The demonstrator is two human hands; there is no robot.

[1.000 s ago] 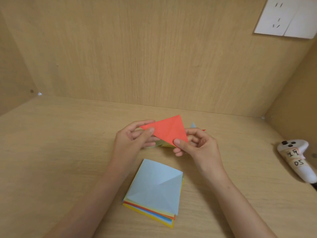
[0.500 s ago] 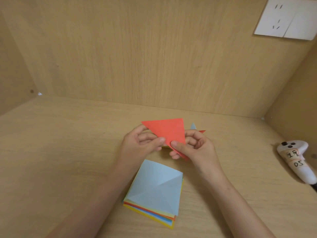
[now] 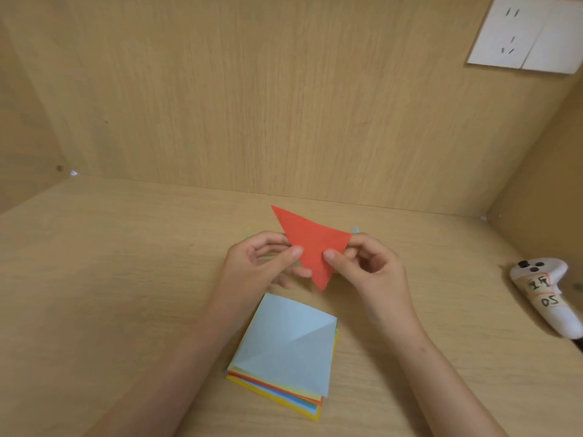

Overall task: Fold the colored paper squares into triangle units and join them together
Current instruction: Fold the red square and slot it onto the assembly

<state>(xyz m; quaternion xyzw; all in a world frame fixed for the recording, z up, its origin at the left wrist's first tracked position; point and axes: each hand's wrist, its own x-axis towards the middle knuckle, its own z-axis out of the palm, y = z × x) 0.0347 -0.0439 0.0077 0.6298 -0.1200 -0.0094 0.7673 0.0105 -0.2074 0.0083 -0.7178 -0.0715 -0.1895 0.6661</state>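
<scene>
Red paper triangle [image 3: 310, 244] between both hands' fingers [image 3: 295, 252]

I am sitting at a plain wooden desk [image 3: 110, 279] boxed in by matching panels behind and at my right, like a study booth or recording cubicle. A white wall socket [image 3: 527, 36] sits high on the back panel [image 3: 252, 105]. A white controller [image 3: 542, 294] with handwritten number labels lies at my right, which suggests a data-collection station rather than a home.
</scene>
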